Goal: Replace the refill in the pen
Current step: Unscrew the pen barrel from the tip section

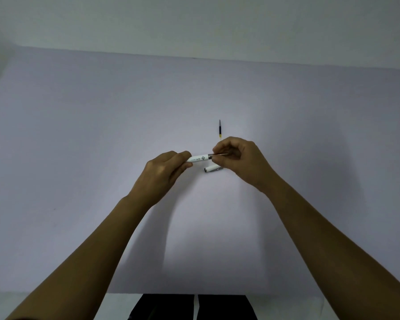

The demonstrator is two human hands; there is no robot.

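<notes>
My left hand (162,170) grips the rear end of a white pen barrel (199,158) with small printed markings, held level above the table. My right hand (238,158) pinches the silver front part (218,155) at the barrel's right end, fingers closed around it. Below the barrel, a short white pen cap (212,168) lies on the table, partly hidden by my right hand. A thin refill (220,129), dark with a yellowish lower end, lies on the table just beyond my right hand, pointing away from me.
A pale lilac table surface (102,135) spreads wide around both hands. A plain wall runs along its far edge. Something black (192,307) sits below the near table edge.
</notes>
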